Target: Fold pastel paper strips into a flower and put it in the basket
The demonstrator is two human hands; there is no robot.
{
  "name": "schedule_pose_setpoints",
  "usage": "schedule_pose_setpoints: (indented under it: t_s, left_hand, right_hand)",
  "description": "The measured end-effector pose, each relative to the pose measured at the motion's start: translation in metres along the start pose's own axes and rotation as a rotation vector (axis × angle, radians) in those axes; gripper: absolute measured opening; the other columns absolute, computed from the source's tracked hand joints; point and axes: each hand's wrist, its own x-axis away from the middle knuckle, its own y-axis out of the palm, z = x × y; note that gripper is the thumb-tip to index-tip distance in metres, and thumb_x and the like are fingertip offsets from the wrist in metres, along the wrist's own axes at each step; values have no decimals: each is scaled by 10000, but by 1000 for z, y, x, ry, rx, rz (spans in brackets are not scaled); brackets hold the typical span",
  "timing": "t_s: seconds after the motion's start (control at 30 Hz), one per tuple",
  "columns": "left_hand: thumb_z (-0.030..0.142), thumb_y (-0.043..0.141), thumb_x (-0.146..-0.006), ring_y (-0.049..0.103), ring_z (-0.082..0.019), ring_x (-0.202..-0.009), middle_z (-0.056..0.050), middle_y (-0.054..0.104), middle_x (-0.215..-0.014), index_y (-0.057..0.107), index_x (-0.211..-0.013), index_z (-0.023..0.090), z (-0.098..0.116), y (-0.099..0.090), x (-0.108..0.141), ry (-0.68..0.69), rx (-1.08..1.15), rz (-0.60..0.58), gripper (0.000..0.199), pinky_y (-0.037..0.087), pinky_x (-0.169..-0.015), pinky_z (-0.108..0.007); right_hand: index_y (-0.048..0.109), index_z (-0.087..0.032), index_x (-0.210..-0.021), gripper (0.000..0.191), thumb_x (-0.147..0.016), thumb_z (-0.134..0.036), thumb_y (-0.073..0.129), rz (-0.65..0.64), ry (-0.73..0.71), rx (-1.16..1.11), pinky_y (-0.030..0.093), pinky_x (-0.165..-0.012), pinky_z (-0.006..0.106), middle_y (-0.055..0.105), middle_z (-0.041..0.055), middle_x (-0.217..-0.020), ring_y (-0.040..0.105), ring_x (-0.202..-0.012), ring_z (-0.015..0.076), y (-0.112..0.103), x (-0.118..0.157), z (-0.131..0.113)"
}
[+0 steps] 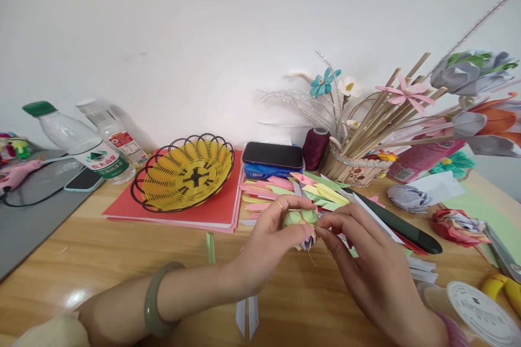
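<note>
Above the middle of the table, a small folded-paper flower point(300, 219) shows light green on top and purple-white petals underneath. My left hand point(264, 246) grips it between thumb and fingers. A thin brown thread point(312, 258) hangs loose below it. At the flower's right side, my right hand point(364, 255) has thumb and forefinger pinched together, seemingly on the thread; the fingertips hide most of it. Behind both hands lies a pile of folded paper strips point(325, 192) in pink, yellow and green. Pale folded strips point(247, 317) rest on the table below my left wrist.
A yellow woven basket point(189, 176) sits on red paper point(122, 209). Left are bottles point(101, 157) and a pink glue gun point(20, 173). A phone point(272, 155), maroon thread spool point(316, 149) and stick-filled holder point(345, 165) stand behind. Right are a dark-handled tool point(407, 227), paper flowers point(459, 227) and a lidded tub point(480, 309).
</note>
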Motion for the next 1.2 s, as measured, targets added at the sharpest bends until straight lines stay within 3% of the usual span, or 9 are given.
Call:
schedule_pose_setpoints:
  t_s: [0.1,0.23,0.5,0.83,0.93,1.03,1.1,1.2]
  left_hand:
    - [198,570,-725,494,-116,-850,-17,555,-994,572,-966,189,2,1,-1,-92,18,26,241,389,-717,-222]
    - [236,593,-709,512,-129,-857,-31,591,-982,608,-957,179,3,2,-2,-159,37,25,255,383,-733,-231]
    - [261,566,-736,531,-121,-795,-22,613,-897,624,-890,185,-1,2,-4,-148,51,45,182,386,-725,-243]
    - [309,570,-729,516,-115,-719,-44,603,-852,619,-897,147,-8,1,-3,-137,25,101,239,399,-652,-235]
    - [330,576,-722,517,-114,-702,-39,604,-824,623,-891,149,-8,1,-4,-129,17,115,251,400,-637,-232]
    - [341,591,-707,505,-108,-653,-24,591,-747,618,-882,147,-6,2,-4,-150,40,132,263,402,-597,-230]
    - [346,598,-699,496,-103,-632,-16,578,-717,616,-865,145,-5,2,-4,-169,64,138,261,402,-579,-225]
    - [348,603,-697,499,-99,-646,-20,576,-738,617,-849,140,-4,3,-3,-174,75,139,257,398,-587,-217]
  right_hand:
    - [522,-187,-806,94,-852,-179,441,36,-77,81,416,-520,229,535,27,-745,531,-627,118,1,0,1]
    - [527,-172,-814,95,-850,-163,440,-8,-89,82,419,-536,242,537,43,-769,535,-654,129,0,-1,2]
    - [532,-169,-856,54,-812,-140,521,30,-149,49,429,-592,252,534,40,-773,526,-701,136,1,0,5]
    - [544,-163,-834,66,-837,-157,479,21,-252,251,415,-575,264,580,52,-753,542,-680,156,4,1,6]
    - [559,-164,-832,46,-817,-168,515,83,-247,296,412,-567,254,592,45,-738,551,-667,148,4,4,8]
    - [581,-147,-886,136,-752,-125,591,137,-376,341,406,-557,263,610,43,-709,537,-622,146,-1,8,13]
    - [589,-135,-956,222,-736,-100,592,110,-503,339,409,-558,277,626,47,-711,529,-617,154,-5,10,15]
    - [594,-112,-989,228,-765,-107,554,81,-570,379,415,-554,290,646,62,-726,534,-624,164,-10,9,18]
